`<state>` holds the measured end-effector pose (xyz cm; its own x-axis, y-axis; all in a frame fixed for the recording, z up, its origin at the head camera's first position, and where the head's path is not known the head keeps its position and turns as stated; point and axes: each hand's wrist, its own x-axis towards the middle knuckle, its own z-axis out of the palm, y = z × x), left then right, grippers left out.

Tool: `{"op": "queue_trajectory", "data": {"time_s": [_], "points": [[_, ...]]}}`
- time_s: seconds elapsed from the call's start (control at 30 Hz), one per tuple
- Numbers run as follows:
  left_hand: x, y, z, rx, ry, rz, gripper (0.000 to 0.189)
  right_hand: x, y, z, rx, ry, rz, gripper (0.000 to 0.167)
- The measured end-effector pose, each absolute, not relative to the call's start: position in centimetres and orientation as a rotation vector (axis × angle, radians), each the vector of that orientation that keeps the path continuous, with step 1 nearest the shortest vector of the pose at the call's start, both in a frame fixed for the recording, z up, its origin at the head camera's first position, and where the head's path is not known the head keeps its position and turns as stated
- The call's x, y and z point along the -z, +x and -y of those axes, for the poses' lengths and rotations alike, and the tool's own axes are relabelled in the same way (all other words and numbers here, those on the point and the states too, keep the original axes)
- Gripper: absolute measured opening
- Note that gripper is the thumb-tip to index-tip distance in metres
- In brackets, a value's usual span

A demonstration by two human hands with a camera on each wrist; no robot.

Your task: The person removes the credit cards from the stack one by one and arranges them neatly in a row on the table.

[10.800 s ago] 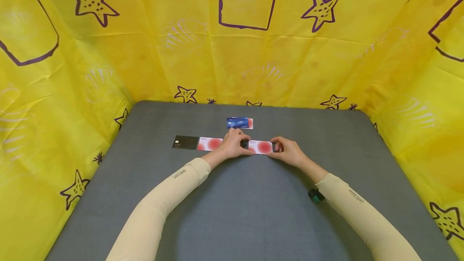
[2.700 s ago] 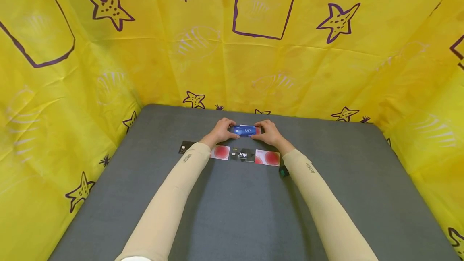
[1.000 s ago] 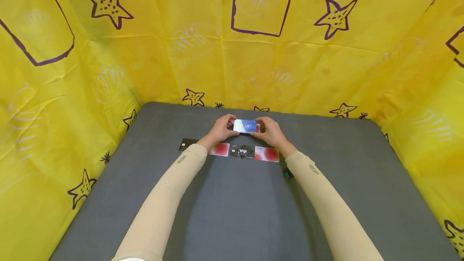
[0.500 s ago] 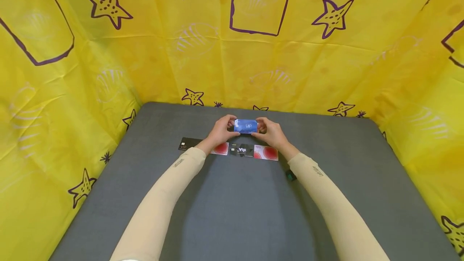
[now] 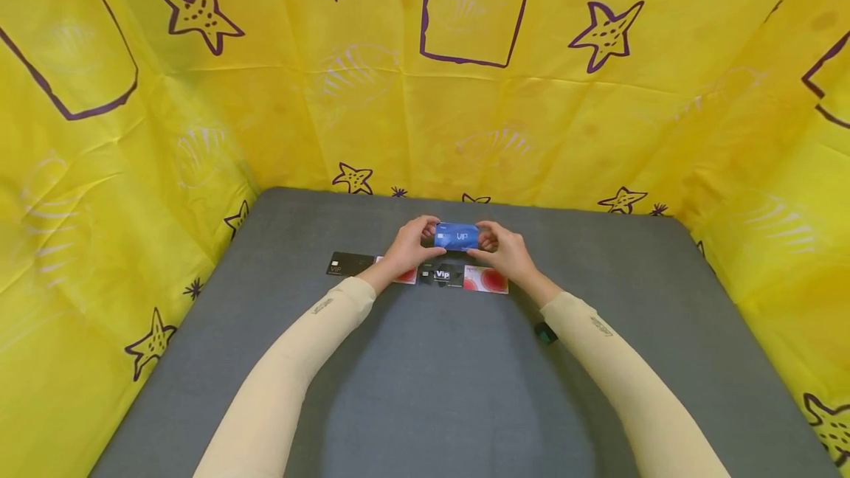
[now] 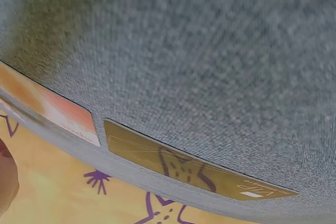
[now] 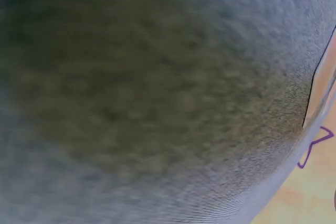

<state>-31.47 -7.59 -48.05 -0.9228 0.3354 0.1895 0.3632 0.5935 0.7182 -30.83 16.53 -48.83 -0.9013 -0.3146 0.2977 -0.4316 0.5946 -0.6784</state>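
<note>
A blue VIP card is held up, its printed face toward me, just behind a row of cards. My left hand pinches its left end between thumb and fingers. At the right end, my right hand pinches it in the same way. Whether another card sits behind the blue one is hidden. The row runs from a black VIP card to a red-and-white card partly covered by my left hand, a black Vip card, and another red-and-white card.
The cards lie on a grey cloth-covered table. Yellow patterned curtains enclose its back and sides. A dark wrist device shows under the right sleeve. The left wrist view shows the black VIP card reflecting the yellow curtain.
From the right-hand card in the row, both hands moved back to the blue card on its red-and-white one. They raised it, and now it is slightly closer and farther right; the red-and-white edge is hidden.
</note>
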Motion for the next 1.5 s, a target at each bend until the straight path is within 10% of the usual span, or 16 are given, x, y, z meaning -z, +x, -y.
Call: {"op": "queue_trajectory", "data": {"time_s": [1.5], "points": [[47.6, -26.8, 0.6, 1.261, -0.738, 2.839, 0.058, 48.9, -24.8, -24.6, -1.212, 0.578, 2.763, 0.051]]}}
